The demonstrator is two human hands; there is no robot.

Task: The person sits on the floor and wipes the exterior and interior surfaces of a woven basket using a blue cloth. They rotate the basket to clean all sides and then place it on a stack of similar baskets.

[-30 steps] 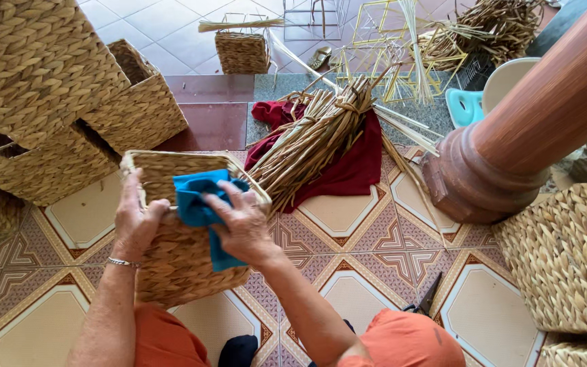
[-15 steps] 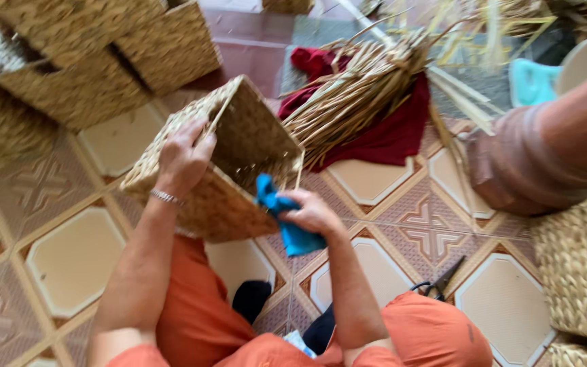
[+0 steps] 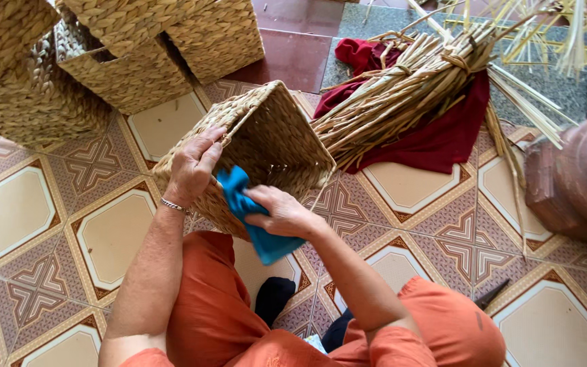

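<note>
The left hand (image 3: 195, 166) grips the rim of a woven basket (image 3: 266, 146) tilted over the tiled floor (image 3: 28, 211), while the right hand (image 3: 281, 214), closed on a blue cloth (image 3: 253, 221), wipes its inside, apparently unfinished.

No packages, labels, signs or screens in view; only woven baskets, reeds, cloths and tiled floor, none bearing any label.
</note>
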